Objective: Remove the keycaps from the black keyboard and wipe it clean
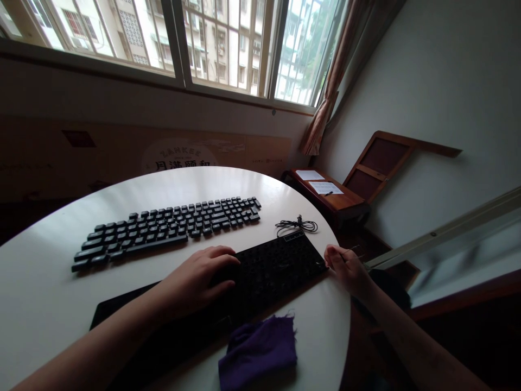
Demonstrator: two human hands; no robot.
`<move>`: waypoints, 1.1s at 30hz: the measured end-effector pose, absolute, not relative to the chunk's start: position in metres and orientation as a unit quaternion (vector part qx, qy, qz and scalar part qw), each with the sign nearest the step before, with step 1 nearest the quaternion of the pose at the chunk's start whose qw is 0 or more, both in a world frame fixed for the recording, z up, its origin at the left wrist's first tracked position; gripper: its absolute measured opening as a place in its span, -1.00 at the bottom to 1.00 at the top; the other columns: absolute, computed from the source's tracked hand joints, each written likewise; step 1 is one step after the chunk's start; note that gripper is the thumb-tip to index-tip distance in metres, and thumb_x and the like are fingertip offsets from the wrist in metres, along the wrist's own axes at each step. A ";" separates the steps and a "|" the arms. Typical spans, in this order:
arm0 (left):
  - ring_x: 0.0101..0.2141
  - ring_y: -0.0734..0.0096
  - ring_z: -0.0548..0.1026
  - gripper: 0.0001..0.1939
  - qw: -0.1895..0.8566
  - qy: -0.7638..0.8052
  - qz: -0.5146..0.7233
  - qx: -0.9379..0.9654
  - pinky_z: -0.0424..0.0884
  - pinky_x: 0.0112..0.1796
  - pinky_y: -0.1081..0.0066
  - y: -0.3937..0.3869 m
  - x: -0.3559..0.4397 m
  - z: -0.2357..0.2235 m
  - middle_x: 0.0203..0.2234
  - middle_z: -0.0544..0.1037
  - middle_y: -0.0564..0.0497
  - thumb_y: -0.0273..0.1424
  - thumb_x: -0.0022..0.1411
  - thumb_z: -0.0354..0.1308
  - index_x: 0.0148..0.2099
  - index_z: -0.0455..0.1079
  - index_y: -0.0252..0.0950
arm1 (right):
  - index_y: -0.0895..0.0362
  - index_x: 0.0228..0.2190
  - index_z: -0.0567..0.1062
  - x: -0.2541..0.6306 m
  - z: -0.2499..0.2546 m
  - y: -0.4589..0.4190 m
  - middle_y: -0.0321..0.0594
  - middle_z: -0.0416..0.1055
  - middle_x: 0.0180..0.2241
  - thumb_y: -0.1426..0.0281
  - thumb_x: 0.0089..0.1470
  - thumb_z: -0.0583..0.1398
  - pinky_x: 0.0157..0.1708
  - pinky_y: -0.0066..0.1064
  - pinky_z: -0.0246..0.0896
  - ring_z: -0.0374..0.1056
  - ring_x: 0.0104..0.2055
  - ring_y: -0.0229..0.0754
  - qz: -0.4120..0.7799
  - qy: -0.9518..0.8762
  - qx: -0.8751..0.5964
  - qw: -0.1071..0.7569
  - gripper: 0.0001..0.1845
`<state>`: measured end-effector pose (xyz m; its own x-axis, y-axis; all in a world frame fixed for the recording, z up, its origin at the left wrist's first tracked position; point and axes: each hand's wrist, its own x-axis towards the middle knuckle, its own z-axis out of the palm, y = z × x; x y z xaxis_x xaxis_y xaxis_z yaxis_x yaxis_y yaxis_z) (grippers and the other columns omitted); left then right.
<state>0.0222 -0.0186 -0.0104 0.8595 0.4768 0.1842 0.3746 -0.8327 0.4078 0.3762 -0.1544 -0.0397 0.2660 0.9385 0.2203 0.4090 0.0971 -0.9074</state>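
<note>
A black keyboard base (280,266), its keycaps off, lies across the near part of the white round table. My left hand (203,271) rests on its middle, thumb and fingers apart; the fingertips are partly lost against the dark surface. At the base's right end, my right hand (344,266) is closed round a thin tool with wire ends (356,247), most of it hidden in the fist. Black keycaps (171,228) stand behind the base, laid out in keyboard order. A coiled black cable (299,224) lies at its far right corner. Nearest me is a crumpled purple cloth (260,350).
The white table (44,260) has a curved edge close to my right hand. Beyond it stands a wooden chair (345,195) with papers (325,188) and a pen on it. A window (228,49), a curtain (325,114) and a printed cardboard panel (260,146) are behind.
</note>
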 end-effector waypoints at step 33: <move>-0.19 0.27 0.46 -0.65 0.285 0.261 0.261 0.885 0.41 -0.13 0.32 -0.032 0.015 0.015 -0.19 0.52 -0.05 -0.14 0.43 -0.15 -0.10 0.35 -0.24 | 0.11 -0.46 0.34 0.238 0.075 -0.067 -0.32 0.28 -0.53 0.16 0.37 -0.08 -0.46 -0.47 0.07 0.15 -0.52 -0.31 0.163 -0.913 -0.244 0.282 -0.54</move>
<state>0.0145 -0.0323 0.0149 0.7276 0.6109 0.3121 0.3135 -0.7008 0.6407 0.2377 -0.0672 0.0745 -0.7212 0.5383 0.4361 0.3541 0.8275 -0.4357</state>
